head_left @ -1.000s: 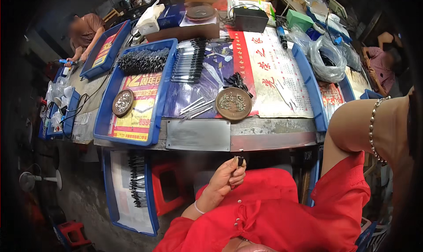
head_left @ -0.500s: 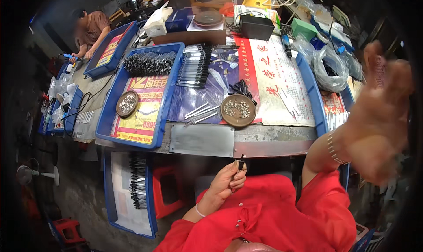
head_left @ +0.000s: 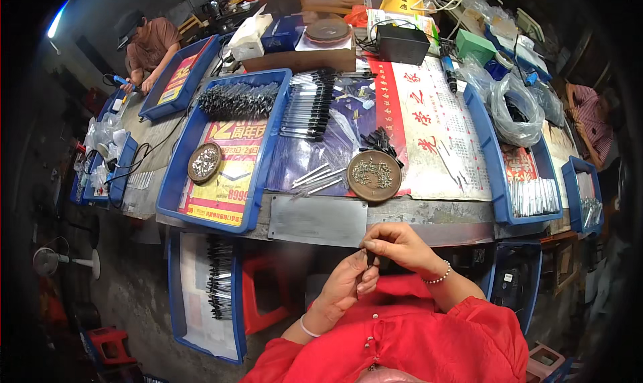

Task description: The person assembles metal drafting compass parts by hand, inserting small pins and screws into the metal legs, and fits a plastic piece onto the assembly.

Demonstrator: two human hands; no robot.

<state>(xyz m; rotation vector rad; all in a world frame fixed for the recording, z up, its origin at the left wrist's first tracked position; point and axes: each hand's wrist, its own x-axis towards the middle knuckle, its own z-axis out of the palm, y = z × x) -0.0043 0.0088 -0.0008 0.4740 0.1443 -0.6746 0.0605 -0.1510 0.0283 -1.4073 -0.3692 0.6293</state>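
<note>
My left hand (head_left: 345, 286) is closed around a small black pen part (head_left: 370, 258), held upright just off the table's front edge. My right hand (head_left: 405, 248) meets it from the right, with thumb and fingertips pinched together at the part's top. Anything tiny between those right fingertips is hidden. Beyond the hands sits a round brown dish (head_left: 374, 194) of small metal pieces (head_left: 372, 173). Loose black pen parts (head_left: 382, 142) lie behind that dish, and several clear pen barrels (head_left: 318, 179) are to its left. A row of black-and-clear pens (head_left: 308, 105) lies farther back.
A blue tray (head_left: 251, 212) at left holds many pen parts and another dish (head_left: 203, 163). More blue trays stand right (head_left: 499, 212) and below left (head_left: 242, 329), near a red stool (head_left: 264, 309). Two other people work, one far left (head_left: 153, 45), one at right (head_left: 591, 125).
My right hand has come down from the raised, spread position at the right and now pinches at the black pen part. My left hand keeps its hold. The view has shifted slightly.
</note>
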